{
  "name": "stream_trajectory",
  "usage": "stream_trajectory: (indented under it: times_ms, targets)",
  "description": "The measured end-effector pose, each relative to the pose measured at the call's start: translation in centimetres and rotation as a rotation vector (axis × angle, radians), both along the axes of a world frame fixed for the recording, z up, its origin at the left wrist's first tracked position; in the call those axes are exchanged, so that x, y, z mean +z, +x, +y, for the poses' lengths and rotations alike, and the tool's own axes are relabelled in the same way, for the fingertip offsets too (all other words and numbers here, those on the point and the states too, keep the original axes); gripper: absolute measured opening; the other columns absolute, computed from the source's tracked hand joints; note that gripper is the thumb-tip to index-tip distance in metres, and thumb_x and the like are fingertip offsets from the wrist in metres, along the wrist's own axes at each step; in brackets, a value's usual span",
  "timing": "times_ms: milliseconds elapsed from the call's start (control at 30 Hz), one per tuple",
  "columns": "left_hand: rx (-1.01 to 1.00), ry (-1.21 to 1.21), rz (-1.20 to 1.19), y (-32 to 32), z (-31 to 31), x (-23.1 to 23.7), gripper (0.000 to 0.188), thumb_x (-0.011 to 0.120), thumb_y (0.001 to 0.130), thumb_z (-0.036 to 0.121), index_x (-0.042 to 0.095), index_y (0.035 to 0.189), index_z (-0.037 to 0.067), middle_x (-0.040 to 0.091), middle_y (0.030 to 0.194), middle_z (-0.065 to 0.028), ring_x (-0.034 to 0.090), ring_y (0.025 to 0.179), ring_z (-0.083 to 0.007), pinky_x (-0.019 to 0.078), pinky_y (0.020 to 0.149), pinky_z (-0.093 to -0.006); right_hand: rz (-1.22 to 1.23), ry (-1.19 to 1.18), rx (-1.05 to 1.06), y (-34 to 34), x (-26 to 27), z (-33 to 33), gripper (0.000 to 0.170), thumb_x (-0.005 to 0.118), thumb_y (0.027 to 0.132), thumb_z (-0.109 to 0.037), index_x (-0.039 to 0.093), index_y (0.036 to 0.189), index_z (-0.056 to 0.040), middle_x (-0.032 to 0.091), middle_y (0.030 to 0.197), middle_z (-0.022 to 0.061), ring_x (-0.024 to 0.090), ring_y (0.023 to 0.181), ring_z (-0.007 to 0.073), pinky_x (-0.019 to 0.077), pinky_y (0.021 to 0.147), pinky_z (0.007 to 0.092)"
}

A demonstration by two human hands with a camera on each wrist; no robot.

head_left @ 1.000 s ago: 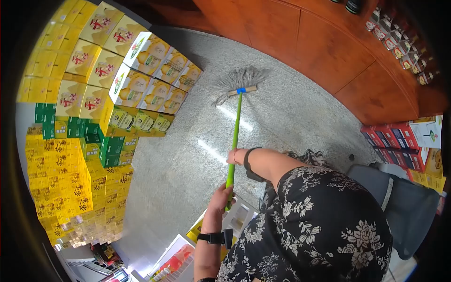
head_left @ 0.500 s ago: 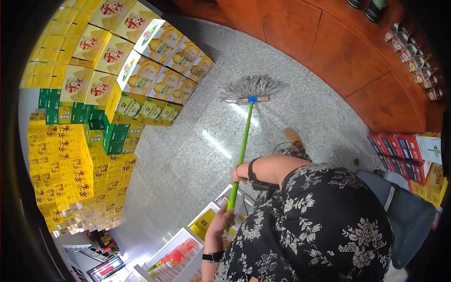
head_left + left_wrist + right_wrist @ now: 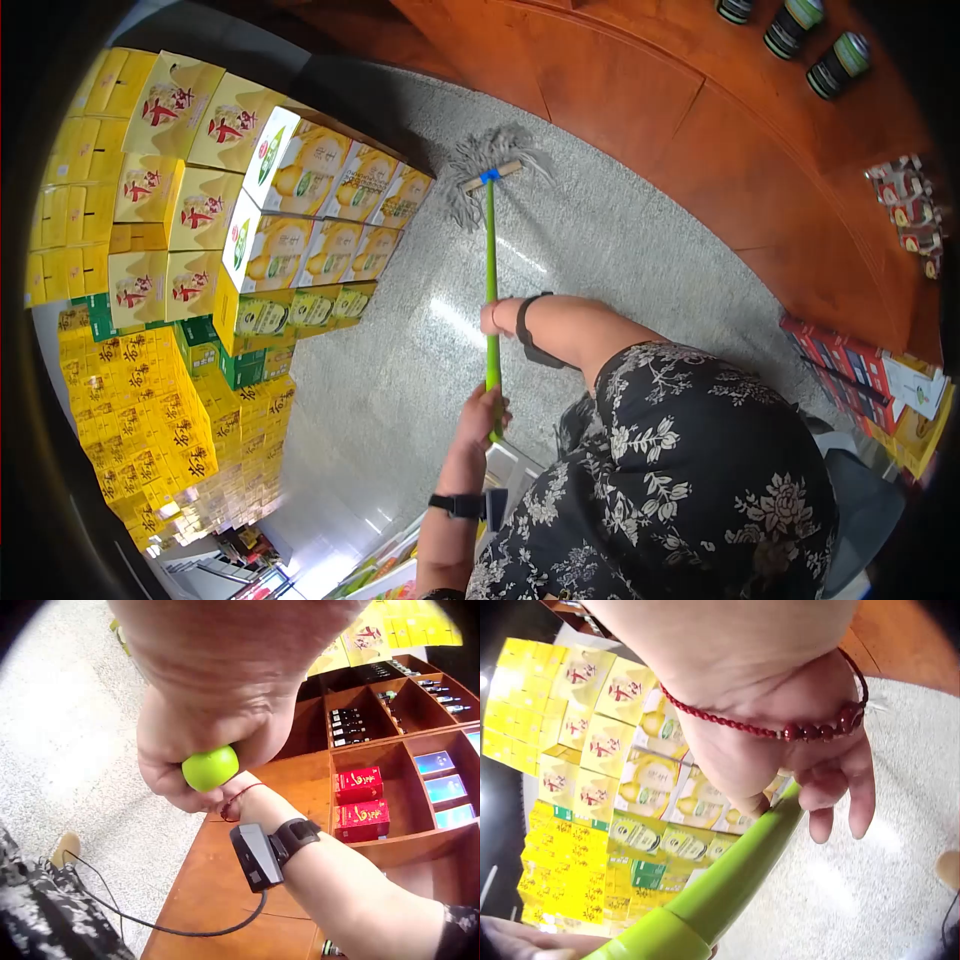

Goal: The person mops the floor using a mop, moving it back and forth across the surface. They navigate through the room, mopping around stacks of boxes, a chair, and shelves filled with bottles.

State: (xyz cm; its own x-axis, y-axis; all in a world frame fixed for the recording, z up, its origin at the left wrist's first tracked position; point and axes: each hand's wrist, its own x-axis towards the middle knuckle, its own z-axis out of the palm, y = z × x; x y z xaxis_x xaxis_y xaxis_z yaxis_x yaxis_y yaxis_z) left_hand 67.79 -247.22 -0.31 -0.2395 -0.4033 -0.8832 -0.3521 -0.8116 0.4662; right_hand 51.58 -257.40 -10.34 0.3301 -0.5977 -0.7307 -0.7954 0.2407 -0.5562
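A mop with a green handle [image 3: 491,250] reaches across the speckled floor, its grey string head [image 3: 490,148] spread on the floor near the stacked cartons. A blue clip joins the handle to a wooden bar at the strings. My left hand [image 3: 482,412] grips the handle near its top, and the rounded green end cap [image 3: 211,769] pokes out of the fist in the left wrist view. Farther down, my right hand [image 3: 500,317] holds the handle between thumb and forefinger, while other fingers hang loosely beside it in the right wrist view.
Yellow and white cartons [image 3: 280,240] are stacked high at left. A curved brown wooden counter [image 3: 640,110] borders the floor at the far right, with dark cans [image 3: 838,65] on it. Red boxes [image 3: 845,370] and a dark chair [image 3: 865,510] stand at right.
The mop head first came nearer my body and rightward, then went out away again and left toward the carton stack. Both hands have kept hold of the handle. The head view has shifted.
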Motion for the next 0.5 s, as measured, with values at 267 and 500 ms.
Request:
stream_trajectory:
  times_ms: [267, 500]
  targets:
    - [0.029, -0.012, 0.028, -12.7, -13.2, -0.5, 0.028, 0.045, 0.088, 0.025, 0.041, 0.105, 0.003, 0.047, 0.078, -0.0097, 0.049, 0.052, -0.0162, 0.0396, 0.041, -0.0244, 0.166, -0.094, -0.05, -8.1, -4.6, -11.9, 0.025, 0.042, 0.082, -0.018, 0.06, 0.091, -0.004, 0.06, 0.092, 0.0115, 0.06, 0.082, 0.0252, 0.0496, 0.069, 0.0366]
    - [0.041, 0.015, 0.048, -13.7, -13.1, -0.9, 0.028, 0.045, 0.089, 0.026, 0.041, 0.103, 0.003, 0.045, 0.076, -0.0087, 0.046, 0.051, -0.0156, 0.0394, 0.043, -0.0245, 0.254, -0.259, 0.163, -5.9, -17.2, -15.1, 0.03, 0.045, 0.081, -0.013, 0.059, 0.104, -0.0001, 0.06, 0.102, 0.0149, 0.06, 0.091, 0.028, 0.0508, 0.074, 0.0375]
